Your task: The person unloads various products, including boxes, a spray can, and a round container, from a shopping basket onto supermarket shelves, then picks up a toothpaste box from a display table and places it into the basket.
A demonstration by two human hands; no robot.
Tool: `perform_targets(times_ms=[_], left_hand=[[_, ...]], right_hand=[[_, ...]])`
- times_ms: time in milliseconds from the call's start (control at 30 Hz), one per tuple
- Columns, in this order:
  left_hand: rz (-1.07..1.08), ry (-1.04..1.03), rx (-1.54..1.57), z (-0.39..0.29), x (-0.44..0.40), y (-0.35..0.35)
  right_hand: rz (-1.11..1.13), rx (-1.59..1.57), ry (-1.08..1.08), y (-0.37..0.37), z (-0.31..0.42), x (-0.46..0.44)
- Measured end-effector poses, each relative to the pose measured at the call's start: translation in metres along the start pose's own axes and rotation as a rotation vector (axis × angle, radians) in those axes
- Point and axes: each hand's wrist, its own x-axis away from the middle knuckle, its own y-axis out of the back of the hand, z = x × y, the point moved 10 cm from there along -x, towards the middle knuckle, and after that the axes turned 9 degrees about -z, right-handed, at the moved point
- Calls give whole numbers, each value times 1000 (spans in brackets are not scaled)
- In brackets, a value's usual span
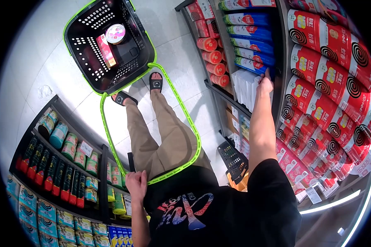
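Observation:
My left hand (136, 184) is closed round the green handle (173, 169) of a black shopping basket (98, 76). In the basket lie a round tub with a pinkish lid (115, 33) and a red box (106, 51). My right arm reaches to the shelf on the right, where my right hand (266, 83) is at the nearest of several blue packets (251, 66), beside some white boxes (245, 86). Its fingers are partly hidden, and whether they grip the packet cannot be made out.
Red mosquito-coil packs (317, 82) fill the far right shelf. Orange-red cans (212, 57) stand left of the blue packets. A left shelf holds dark spray cans (53, 171) and green cans (70, 147). Another black basket (231, 158) sits near the right shelf's foot.

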Motion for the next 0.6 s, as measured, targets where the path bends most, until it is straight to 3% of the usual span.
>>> perform_targets(times_ms=[333,433,467,500,567,600], left_hand=[[23,-4,-42,10,7,-6],[41,-5,-79,10,5,-5],[63,45,-76,11,5,-4],[80,98,-71,12,5,-2],[48,81,-42,19,6,-3],[28,50,-88,20,7,-4]], right_hand=[[43,-115,-30,-2,-14,-14],[39,56,4,-1,-28,-40],[19,380,126,-4,-82,-132],[135,342,245,-17,-96,-156],[99,249,146,-15,-86,-123],[154,440,457,-34,-133,-199]])
